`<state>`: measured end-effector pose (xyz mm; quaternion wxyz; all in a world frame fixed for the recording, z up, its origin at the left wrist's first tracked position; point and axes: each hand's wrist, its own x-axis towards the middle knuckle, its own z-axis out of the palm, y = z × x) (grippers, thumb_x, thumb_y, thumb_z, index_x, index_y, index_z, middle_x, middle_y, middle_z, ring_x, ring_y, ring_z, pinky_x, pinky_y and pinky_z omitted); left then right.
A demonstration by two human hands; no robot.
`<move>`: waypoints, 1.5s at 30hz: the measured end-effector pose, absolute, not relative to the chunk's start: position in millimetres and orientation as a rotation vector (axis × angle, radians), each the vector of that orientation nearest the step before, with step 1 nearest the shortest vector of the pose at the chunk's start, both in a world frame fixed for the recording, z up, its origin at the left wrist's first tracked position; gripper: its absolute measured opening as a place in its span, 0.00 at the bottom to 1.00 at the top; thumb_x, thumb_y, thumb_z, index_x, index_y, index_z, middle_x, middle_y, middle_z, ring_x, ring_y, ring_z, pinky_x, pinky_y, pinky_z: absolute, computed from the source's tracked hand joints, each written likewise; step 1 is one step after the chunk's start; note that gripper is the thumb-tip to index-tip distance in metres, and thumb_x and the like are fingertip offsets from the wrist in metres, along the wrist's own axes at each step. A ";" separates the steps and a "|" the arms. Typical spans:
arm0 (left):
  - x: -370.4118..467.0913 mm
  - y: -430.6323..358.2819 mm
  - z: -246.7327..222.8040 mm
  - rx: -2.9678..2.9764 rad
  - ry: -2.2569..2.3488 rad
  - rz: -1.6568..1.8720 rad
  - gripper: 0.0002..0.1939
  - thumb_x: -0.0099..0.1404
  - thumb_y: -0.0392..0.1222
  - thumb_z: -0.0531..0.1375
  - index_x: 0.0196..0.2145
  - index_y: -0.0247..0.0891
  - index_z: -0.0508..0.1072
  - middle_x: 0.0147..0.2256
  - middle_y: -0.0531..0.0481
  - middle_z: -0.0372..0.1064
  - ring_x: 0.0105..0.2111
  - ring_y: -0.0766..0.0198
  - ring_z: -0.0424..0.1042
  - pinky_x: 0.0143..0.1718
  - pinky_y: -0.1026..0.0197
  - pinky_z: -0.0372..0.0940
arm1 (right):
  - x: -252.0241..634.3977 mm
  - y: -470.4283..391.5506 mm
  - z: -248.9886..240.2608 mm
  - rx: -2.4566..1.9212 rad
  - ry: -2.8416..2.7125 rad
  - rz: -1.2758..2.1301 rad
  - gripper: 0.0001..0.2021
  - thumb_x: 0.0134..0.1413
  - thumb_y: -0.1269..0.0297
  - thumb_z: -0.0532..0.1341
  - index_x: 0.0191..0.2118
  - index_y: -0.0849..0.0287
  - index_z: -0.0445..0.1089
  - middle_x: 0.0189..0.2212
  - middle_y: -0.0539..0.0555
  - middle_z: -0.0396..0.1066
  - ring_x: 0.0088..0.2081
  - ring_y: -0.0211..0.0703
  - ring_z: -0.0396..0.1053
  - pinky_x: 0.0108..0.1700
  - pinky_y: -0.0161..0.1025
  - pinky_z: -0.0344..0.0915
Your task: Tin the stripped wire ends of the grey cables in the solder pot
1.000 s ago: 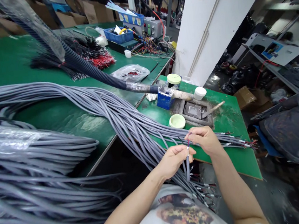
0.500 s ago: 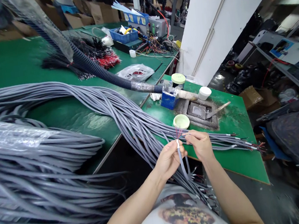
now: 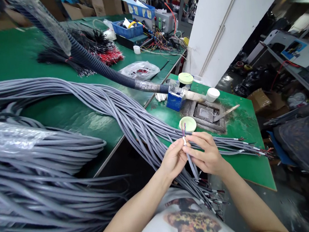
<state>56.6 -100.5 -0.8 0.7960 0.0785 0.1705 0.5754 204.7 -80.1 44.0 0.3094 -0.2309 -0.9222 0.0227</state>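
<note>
A grey multi-core cable (image 3: pixel 192 164) stands nearly upright between my hands, its thin coloured wires (image 3: pixel 183 128) pointing up out of a white band (image 3: pixel 184 140). My left hand (image 3: pixel 174 158) is closed, pinching the cable just below the wires. On the other side, my right hand (image 3: pixel 207 152) has thumb and fingertips on the cable by the white band, the other fingers slightly curled. Behind both hands a bundle of grey cables (image 3: pixel 141 122) runs over the bench to bare wire ends (image 3: pixel 266 152) at the right. More cable ends (image 3: pixel 213 199) hang below my hands.
A pale green dish (image 3: pixel 187 124) sits beyond my hands, near a grimy recessed metal pot (image 3: pixel 222 127) with a scraper (image 3: pixel 226 112) across it. A corrugated hose (image 3: pixel 103 71) reaches a blue box (image 3: pixel 174 102). Thick grey cable coils (image 3: pixel 42 199) fill the left.
My right hand has moved from the wire tips down to the white band, its fingers spreading more. The wires now stand together upright. My left hand keeps its hold on the cable.
</note>
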 end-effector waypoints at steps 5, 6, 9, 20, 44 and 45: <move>52.9 -98.5 3.4 0.379 0.517 1.296 0.13 0.59 0.47 0.65 0.37 0.34 0.75 0.28 0.51 0.73 0.26 0.70 0.70 0.31 0.66 0.66 | 211.1 -64.6 51.9 -0.651 -2.279 0.079 0.24 0.54 0.70 0.62 0.57 0.45 0.67 0.50 0.53 0.73 0.54 0.52 0.65 0.55 0.53 0.63; 50.6 -97.6 2.2 0.468 0.597 1.350 0.14 0.59 0.47 0.64 0.39 0.34 0.76 0.29 0.49 0.74 0.29 0.68 0.72 0.36 0.64 0.67 | 214.7 -58.5 54.2 -0.737 -2.187 0.103 0.22 0.55 0.69 0.62 0.55 0.46 0.68 0.50 0.53 0.73 0.53 0.52 0.66 0.54 0.52 0.64; 41.6 -92.3 -7.8 0.811 0.913 1.578 0.13 0.62 0.46 0.62 0.41 0.36 0.76 0.32 0.47 0.76 0.35 0.63 0.73 0.43 0.59 0.65 | 224.7 -35.4 57.0 -1.026 -1.883 0.173 0.13 0.59 0.66 0.59 0.48 0.51 0.73 0.45 0.56 0.74 0.47 0.49 0.70 0.49 0.47 0.67; 29.7 -77.3 -41.5 1.543 1.289 1.801 0.08 0.63 0.38 0.59 0.39 0.40 0.76 0.35 0.46 0.76 0.39 0.59 0.71 0.45 0.53 0.63 | 218.2 14.3 32.4 -1.235 -1.839 0.347 0.12 0.60 0.56 0.58 0.39 0.57 0.75 0.34 0.55 0.78 0.37 0.46 0.73 0.43 0.43 0.68; 27.5 -79.8 -41.5 1.630 1.311 1.738 0.08 0.64 0.40 0.58 0.39 0.41 0.76 0.34 0.47 0.76 0.38 0.58 0.71 0.47 0.52 0.61 | 203.4 27.9 23.3 -1.276 -2.066 0.225 0.11 0.61 0.58 0.56 0.37 0.52 0.76 0.36 0.52 0.78 0.40 0.47 0.71 0.47 0.45 0.64; 27.4 -79.8 -41.5 1.637 1.311 1.737 0.08 0.64 0.39 0.58 0.39 0.41 0.76 0.34 0.47 0.76 0.38 0.58 0.71 0.47 0.52 0.61 | 203.1 28.0 23.8 -1.274 -2.072 0.219 0.11 0.61 0.58 0.56 0.37 0.52 0.76 0.36 0.51 0.78 0.40 0.47 0.71 0.46 0.45 0.64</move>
